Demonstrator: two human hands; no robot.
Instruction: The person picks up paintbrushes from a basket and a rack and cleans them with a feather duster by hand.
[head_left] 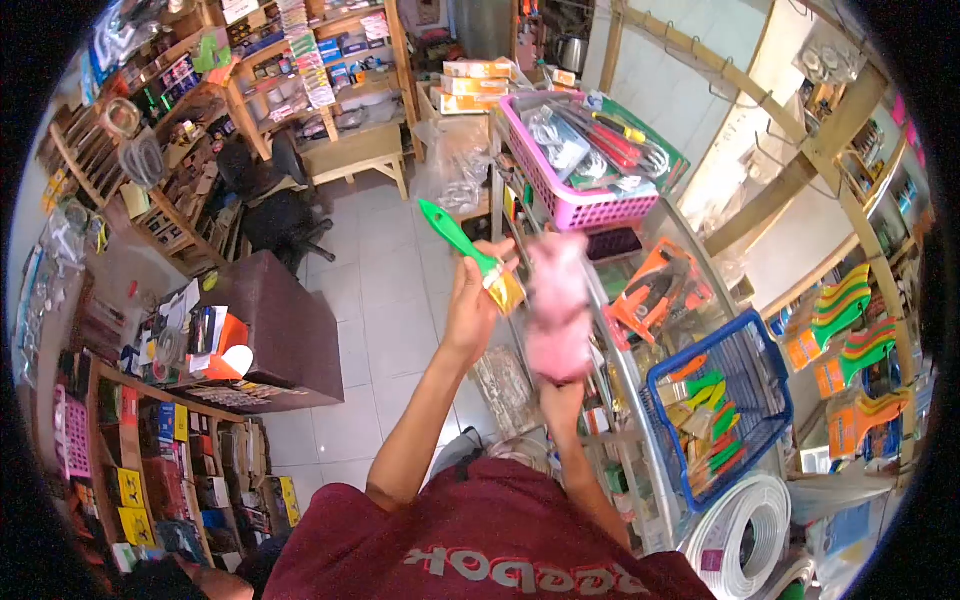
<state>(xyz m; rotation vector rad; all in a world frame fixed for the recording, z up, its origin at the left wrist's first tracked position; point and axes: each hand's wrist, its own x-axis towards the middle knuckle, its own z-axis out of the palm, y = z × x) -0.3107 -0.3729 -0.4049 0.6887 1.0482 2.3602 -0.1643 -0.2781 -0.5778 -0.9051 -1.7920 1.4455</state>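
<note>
My left hand (473, 302) is closed around a paintbrush (452, 228) with a bright green handle. The handle points up and to the left, and the yellowish bristles (506, 292) lie toward my right side. Close beside the brush, a pink cloth (560, 300) is smeared by motion. It covers most of my right hand (562, 392), which grips it; those fingers are hidden. Cloth and brush are very near each other, but I cannot tell whether they touch.
A glass counter (640, 440) runs along my right, bearing a pink basket (600, 208) of tools, orange-handled tools (655, 295) and a blue basket (665, 450) of paintbrushes. Cable coils (745, 530) sit at its near end. A brown desk (290, 335) and stocked shelves stand left.
</note>
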